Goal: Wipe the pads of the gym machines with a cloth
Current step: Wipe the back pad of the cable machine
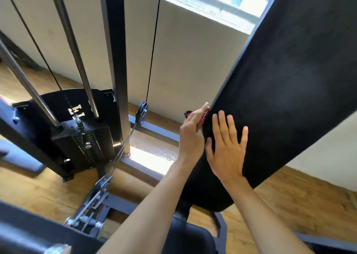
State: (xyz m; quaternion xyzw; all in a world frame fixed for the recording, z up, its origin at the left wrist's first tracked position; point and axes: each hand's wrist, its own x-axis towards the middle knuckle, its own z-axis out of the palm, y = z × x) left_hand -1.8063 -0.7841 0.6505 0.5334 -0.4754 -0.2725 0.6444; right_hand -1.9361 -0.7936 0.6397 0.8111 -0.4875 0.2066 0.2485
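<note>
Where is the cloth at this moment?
In the head view, the red cloth is near the centre, under the left hand, against the left edge of the black pad.

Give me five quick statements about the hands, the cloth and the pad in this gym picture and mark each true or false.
1. The right hand lies flat on the black pad with its fingers spread. True.
2. The left hand presses a red cloth against the pad's left edge. True.
3. The cloth is spread wide over the middle of the pad. False: only a small bit of it shows, at the edge beside the left hand.
4. The weight stack stands to the right of the pad. False: it stands to the left.
5. The floor under the machine is wooden. True.
</note>
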